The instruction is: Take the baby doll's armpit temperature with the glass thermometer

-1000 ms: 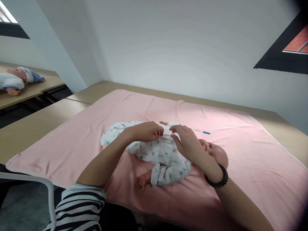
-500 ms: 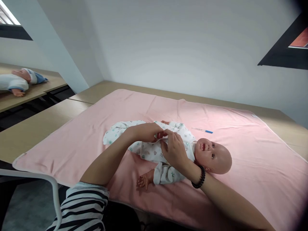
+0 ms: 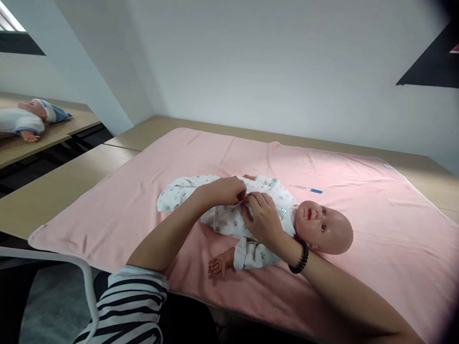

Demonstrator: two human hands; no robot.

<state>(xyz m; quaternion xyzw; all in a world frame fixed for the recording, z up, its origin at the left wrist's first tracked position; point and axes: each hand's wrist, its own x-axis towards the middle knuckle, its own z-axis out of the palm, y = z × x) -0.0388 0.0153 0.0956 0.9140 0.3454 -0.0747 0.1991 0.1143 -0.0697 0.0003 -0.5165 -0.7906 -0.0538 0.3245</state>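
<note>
A baby doll point(image 3: 324, 227) lies on its back on a pink blanket point(image 3: 143, 200), head to the right. It wears a white printed baby shirt point(image 3: 229, 220) whose front edge is pulled up a little at the chest. My left hand point(image 3: 229, 190) pinches that edge from the left, its fingertips partly hidden. From the right, my right hand point(image 3: 263, 215), with a black bead bracelet point(image 3: 300, 258) on the wrist, pinches the same edge close beside it. One doll hand point(image 3: 219, 264) rests on the blanket, palm up, below my hands.
Beyond the doll lies a thermometer point(image 3: 306, 189) with a blue end. A second doll point(image 3: 30, 119) in a blue and white hat is on another table point(image 3: 79, 126) at the left. A white curved metal bar point(image 3: 88, 282) stands at the lower left; a wall point(image 3: 268, 67) backs the table.
My fingertips have drawn closer together at the shirt's edge, and my left hand has curled more tightly. The whole view has shifted slightly.
</note>
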